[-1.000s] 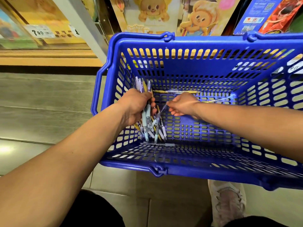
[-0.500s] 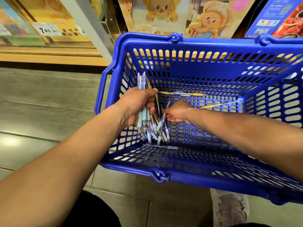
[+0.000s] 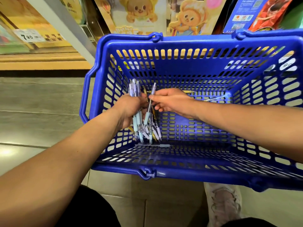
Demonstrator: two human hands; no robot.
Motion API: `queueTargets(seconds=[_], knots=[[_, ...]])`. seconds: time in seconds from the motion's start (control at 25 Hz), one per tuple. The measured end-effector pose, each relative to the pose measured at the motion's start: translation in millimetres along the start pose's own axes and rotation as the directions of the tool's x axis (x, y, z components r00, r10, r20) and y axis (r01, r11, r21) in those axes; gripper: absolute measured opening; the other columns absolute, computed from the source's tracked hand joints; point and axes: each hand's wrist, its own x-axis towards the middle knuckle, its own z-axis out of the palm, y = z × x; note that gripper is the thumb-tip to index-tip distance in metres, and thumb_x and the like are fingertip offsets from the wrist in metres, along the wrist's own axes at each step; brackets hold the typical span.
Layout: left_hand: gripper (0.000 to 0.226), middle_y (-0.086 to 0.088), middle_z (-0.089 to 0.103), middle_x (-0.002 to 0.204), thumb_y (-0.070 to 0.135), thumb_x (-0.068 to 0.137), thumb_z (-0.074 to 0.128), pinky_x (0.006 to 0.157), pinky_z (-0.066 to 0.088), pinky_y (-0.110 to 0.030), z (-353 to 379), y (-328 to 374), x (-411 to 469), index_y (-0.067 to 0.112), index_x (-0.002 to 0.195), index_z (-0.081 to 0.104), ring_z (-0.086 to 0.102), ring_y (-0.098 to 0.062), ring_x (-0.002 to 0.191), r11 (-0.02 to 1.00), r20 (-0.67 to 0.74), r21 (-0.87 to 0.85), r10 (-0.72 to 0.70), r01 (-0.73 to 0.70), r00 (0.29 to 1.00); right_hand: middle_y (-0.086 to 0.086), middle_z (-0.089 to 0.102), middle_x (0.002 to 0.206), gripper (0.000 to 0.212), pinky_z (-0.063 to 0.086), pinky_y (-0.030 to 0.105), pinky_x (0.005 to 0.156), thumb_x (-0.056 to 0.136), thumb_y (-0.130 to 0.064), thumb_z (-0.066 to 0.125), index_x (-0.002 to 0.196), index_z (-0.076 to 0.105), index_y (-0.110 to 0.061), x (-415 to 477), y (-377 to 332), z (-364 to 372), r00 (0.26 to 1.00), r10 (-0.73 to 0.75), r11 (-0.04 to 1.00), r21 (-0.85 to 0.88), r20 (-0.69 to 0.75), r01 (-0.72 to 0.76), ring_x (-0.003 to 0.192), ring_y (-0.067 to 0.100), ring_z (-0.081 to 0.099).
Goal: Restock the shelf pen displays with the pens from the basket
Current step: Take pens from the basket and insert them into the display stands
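A blue plastic basket (image 3: 205, 175) stands on the floor in front of the shelves. Inside it, my left hand (image 3: 129, 110) grips a bundle of pens (image 3: 136, 123) with clear barrels and pale blue grips, held upright at the basket's left side. My right hand (image 3: 170, 102) pinches one more pen (image 3: 149, 108) of the same kind right beside the bundle. A single pen (image 3: 154, 145) lies on the basket floor near the front wall. Two gold pens (image 3: 211, 99) lie at the back of the basket floor.
Behind the basket, low shelves hold cartoon-printed boxes (image 3: 139, 13) and a blue and red package (image 3: 255, 13). A price tag (image 3: 29, 36) sits on the left shelf. A grey upright post (image 3: 65, 22) runs diagonally. My shoe (image 3: 224, 203) rests on the tiled floor under the basket.
My right hand has lifted one pen off the basket floor and brought it up against the bundle. The left hand has raised the bundle slightly.
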Motion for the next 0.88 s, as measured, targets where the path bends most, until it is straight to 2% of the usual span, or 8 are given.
queueTargets(seconds=[0.16, 0.32, 0.4, 0.48, 0.6, 0.68, 0.76, 0.88], knots=[[0.026, -0.014, 0.073, 0.090, 0.022, 0.107, 0.049, 0.068, 0.063, -0.035, 2.8, 4.9, -5.6, 0.003, 0.113, 0.065, 0.072, -0.021, 0.075, 0.995, 0.133, -0.055, -0.079, 0.087, 0.988, -0.002, 0.078, 0.091, 0.012, 0.055, 0.019, 0.065, 0.093, -0.035, 0.070, 0.098, 0.078, -0.027, -9.2, -10.5, 1.5, 0.999, -0.044, 0.999, -0.031, -0.027, 0.043, 0.076, 0.005, 0.072], [0.021, -0.008, 0.072, 0.088, 0.022, 0.107, 0.051, 0.060, 0.059, -0.028, 1.6, 11.6, -9.0, 0.006, 0.111, 0.063, 0.064, -0.014, 0.062, 0.997, 0.136, -0.081, -0.004, 0.015, 0.991, -0.027, 0.072, 0.078, 0.017, 0.041, 0.004, 0.056, 0.097, -0.052, 0.057, 0.099, 0.073, -0.047, -19.8, -30.1, -7.9, 0.987, -0.157, 0.904, -0.407, -0.026, 0.133, 0.066, -0.014, 0.061], [0.017, -0.006, 0.069, 0.081, 0.021, 0.106, 0.052, 0.057, 0.057, -0.028, 0.0, 13.0, -8.1, 0.006, 0.112, 0.059, 0.060, -0.013, 0.058, 0.992, 0.066, -0.097, 0.088, -0.081, 0.994, -0.021, 0.069, 0.072, 0.017, 0.045, 0.011, 0.060, 0.097, -0.049, 0.058, 0.096, 0.072, -0.040, -24.0, -23.3, -9.2, 0.994, -0.109, 0.935, -0.341, -0.012, 0.098, 0.063, -0.009, 0.059], [0.015, -0.002, 0.063, 0.073, 0.023, 0.106, 0.052, 0.055, 0.055, -0.028, -2.5, 14.0, -9.3, 0.009, 0.109, 0.055, 0.056, -0.012, 0.056, 0.984, 0.060, -0.116, 0.143, -0.135, 0.988, -0.013, 0.071, 0.087, 0.015, 0.051, 0.020, 0.066, 0.096, -0.044, 0.063, 0.101, 0.070, -0.032, -32.9, -1.6, -5.5, 0.998, 0.024, 0.929, -0.369, 0.064, 0.001, 0.073, 0.001, 0.063], [0.017, 0.002, 0.058, 0.070, 0.029, 0.105, 0.054, 0.055, 0.053, -0.028, -6.9, 13.2, -12.3, 0.012, 0.105, 0.054, 0.053, -0.011, 0.056, 0.984, 0.111, -0.105, 0.152, -0.141, 0.982, -0.006, 0.072, 0.110, 0.026, 0.049, 0.020, 0.070, 0.096, -0.035, 0.065, 0.120, 0.067, -0.026, -43.8, 40.4, 10.4, 0.924, 0.226, 0.562, -0.816, 0.310, 0.136, 0.081, 0.004, 0.064], [0.017, 0.001, 0.057, 0.069, 0.029, 0.105, 0.054, 0.054, 0.052, -0.028, -7.9, 11.7, -13.4, 0.012, 0.103, 0.054, 0.053, -0.011, 0.056, 0.985, 0.122, -0.091, 0.157, -0.146, 0.980, 0.001, 0.070, 0.114, 0.028, 0.053, 0.029, 0.077, 0.099, -0.024, 0.060, 0.126, 0.066, -0.023, -44.0, 57.5, 21.0, 0.890, 0.260, 0.279, -0.912, 0.374, 0.301, 0.090, 0.016, 0.064], [0.017, 0.001, 0.056, 0.069, 0.028, 0.106, 0.054, 0.053, 0.052, -0.028, -8.9, 10.2, -14.0, 0.011, 0.102, 0.054, 0.052, -0.012, 0.057, 0.983, 0.116, -0.076, 0.173, -0.165, 0.978, 0.006, 0.069, 0.111, 0.026, 0.056, 0.038, 0.082, 0.099, -0.016, 0.054, 0.122, 0.066, -0.021, -42.4, 66.2, 27.3, 0.879, 0.207, 0.136, -0.902, 0.429, 0.409, 0.095, 0.025, 0.065], [0.017, 0.002, 0.057, 0.067, 0.028, 0.106, 0.053, 0.053, 0.052, -0.028, -13.6, 9.1, -13.1, 0.011, 0.101, 0.055, 0.053, -0.012, 0.056, 0.975, 0.075, -0.061, 0.219, -0.214, 0.973, 0.009, 0.070, 0.104, 0.021, 0.056, 0.039, 0.077, 0.100, -0.015, 0.051, 0.114, 0.066, -0.019, -40.9, 73.4, 30.0, 0.881, 0.160, 0.088, -0.896, 0.445, 0.436, 0.090, 0.029, 0.066]])
